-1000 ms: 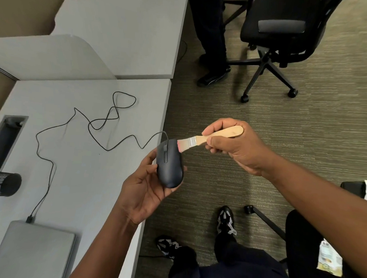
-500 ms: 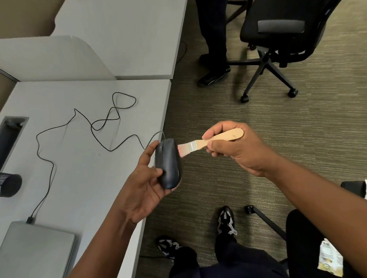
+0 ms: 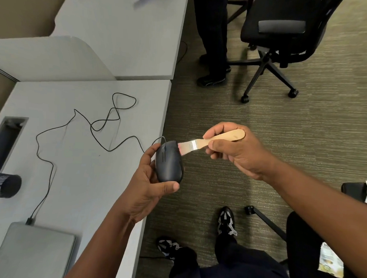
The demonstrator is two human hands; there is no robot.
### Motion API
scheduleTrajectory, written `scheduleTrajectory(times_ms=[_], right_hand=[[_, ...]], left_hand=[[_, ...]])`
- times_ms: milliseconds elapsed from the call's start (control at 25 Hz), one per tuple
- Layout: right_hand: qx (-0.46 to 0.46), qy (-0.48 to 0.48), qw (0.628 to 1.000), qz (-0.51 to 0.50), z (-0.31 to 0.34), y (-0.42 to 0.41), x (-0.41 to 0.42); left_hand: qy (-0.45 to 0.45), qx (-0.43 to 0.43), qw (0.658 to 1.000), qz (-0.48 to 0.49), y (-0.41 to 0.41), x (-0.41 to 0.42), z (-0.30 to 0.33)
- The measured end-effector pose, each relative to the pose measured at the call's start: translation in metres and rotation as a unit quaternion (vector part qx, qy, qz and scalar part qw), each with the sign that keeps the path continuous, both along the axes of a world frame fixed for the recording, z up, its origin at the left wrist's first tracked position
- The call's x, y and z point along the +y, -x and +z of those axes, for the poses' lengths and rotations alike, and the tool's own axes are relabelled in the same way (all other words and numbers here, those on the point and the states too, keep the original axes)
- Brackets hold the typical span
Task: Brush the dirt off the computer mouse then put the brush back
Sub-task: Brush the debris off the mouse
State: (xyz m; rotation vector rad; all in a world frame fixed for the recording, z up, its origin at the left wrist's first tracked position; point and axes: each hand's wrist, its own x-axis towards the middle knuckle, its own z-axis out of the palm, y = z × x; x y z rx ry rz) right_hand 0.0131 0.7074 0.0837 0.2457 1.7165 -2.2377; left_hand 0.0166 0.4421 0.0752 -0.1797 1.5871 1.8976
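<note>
Closed laptop (image 3: 34, 252) sits on the near end of the desk (image 3: 74, 175); just past the desk edge the left hand (image 3: 148, 186) has fingers wrapped round the black mouse (image 3: 169, 161), off the desk; right hand (image 3: 235, 150) pinches the wooden brush (image 3: 212, 141), bristles touching the mouse's front; mouse cable (image 3: 93, 130) loops back across the desk; an office chair (image 3: 277, 37) well beyond.

Grey desk (image 3: 74, 175), closed laptop (image 3: 36, 252) at its near corner, black mesh cup (image 3: 4, 185), office chair (image 3: 275, 31) on carpet
</note>
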Motion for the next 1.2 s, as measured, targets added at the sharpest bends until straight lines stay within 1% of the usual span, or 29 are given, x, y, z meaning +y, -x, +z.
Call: scheduleTrajectory(times_ms=[40, 120, 200, 240, 360, 560, 840, 1200], right_hand=[[-0.001, -0.015, 1.0, -0.019, -0.002, 0.001, -0.001], [0.018, -0.084, 0.996, -0.029, -0.005, 0.001, -0.005], [0.041, -0.139, 0.989, 0.007, -0.005, 0.0, -0.012], [0.047, -0.143, 0.988, 0.026, -0.005, -0.002, -0.016], [0.042, -0.127, 0.989, 0.059, -0.002, -0.004, -0.025], [0.024, -0.117, 0.991, 0.053, 0.001, -0.001, -0.028], [0.029, -0.119, 0.99, 0.064, 0.002, -0.002, -0.028], [0.026, -0.116, 0.99, 0.082, 0.001, -0.002, -0.027]], left_hand=[[-0.002, 0.005, 1.0, 0.004, 0.0, -0.001, -0.001], [0.0, 0.02, 1.0, 0.01, 0.0, -0.001, -0.003], [0.011, 0.036, 0.999, 0.014, 0.001, 0.0, -0.005], [0.016, 0.042, 0.999, 0.016, 0.001, 0.001, -0.006], [0.037, 0.06, 0.997, 0.012, 0.002, 0.002, -0.008], [0.071, 0.071, 0.995, -0.005, 0.001, -0.001, -0.009], [0.153, 0.102, 0.981, -0.056, 0.002, -0.005, 0.0], [0.19, 0.128, 0.964, -0.135, 0.006, -0.006, -0.003]])
